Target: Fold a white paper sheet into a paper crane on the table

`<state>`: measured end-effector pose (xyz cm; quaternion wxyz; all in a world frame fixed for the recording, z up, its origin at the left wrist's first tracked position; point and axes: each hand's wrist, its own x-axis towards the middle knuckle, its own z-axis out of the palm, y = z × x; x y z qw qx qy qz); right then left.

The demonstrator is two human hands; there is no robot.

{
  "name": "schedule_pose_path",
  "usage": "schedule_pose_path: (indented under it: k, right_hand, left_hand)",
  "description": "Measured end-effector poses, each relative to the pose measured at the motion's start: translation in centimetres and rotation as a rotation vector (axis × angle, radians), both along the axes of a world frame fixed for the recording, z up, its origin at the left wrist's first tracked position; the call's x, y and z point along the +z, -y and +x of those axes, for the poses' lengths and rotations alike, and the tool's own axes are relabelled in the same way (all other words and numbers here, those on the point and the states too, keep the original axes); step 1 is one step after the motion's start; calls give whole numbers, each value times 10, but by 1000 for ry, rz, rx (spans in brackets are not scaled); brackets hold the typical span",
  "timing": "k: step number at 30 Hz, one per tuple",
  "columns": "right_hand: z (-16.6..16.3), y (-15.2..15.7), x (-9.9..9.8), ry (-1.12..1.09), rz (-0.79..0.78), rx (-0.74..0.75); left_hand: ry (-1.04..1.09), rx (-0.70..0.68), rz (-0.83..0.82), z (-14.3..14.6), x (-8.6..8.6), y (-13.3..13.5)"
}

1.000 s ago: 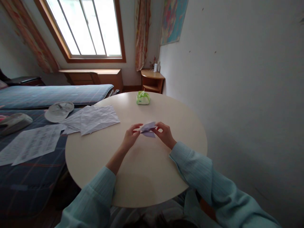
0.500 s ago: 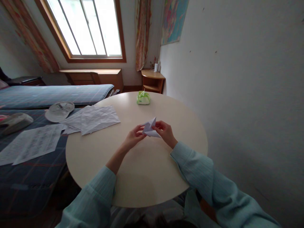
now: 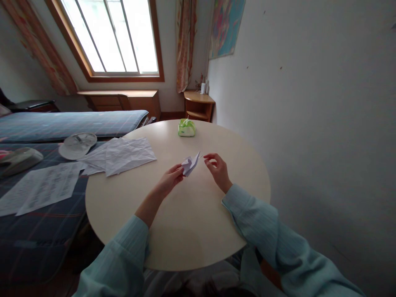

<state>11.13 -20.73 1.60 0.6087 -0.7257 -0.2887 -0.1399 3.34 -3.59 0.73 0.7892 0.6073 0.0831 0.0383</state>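
Observation:
Above the middle of the round cream table (image 3: 185,222), my left hand (image 3: 170,179) pinches a folded piece of white paper (image 3: 190,164) by its left side. The paper is tilted, with a pointed corner up at the right and several creased flaps. Just to the right of it, apart from the paper, hovers my right hand (image 3: 218,169). Its fingers are bent and slightly apart, with nothing visible between them. The exact shape of the folds is too small to make out.
A green and white tissue pack (image 3: 186,128) stands at the table's far side. Creased white sheets (image 3: 130,154) overlap the left edge. Beyond them, a pale cap (image 3: 77,145) and printed sheets (image 3: 46,185) lie on a dark plaid bed (image 3: 40,243). A white wall (image 3: 324,123) rises on the right.
My right hand has let go of the folded paper and drawn slightly right. The paper, still in my left hand, has turned and shifted a little left.

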Motion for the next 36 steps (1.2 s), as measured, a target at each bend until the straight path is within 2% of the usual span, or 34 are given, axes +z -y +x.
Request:
schedule_pose_path:
  k: [4,9,13,18,26,36]
  right_hand:
    - [1,1,-1,151,-74,37]
    - [5,-1,-6,315,-199,69]
    - [8,-1,-11,309,-265,98]
    - [6,-1,-11,161,-270,139]
    - [5,-9,-13,-285,-16,384]
    - [6,-5,-4,-809,100,494]
  left_hand:
    - [-28,21,-23,2,-1,0]
    - [-86,-13,-142,-1,5,3]
    - [-61,-8,-105,-3,6,4]
    - [-2,-16,34,0,-2,1]
    - [193,29,214,5,-4,-4]
    - [368,87,356,4,-6,-5]
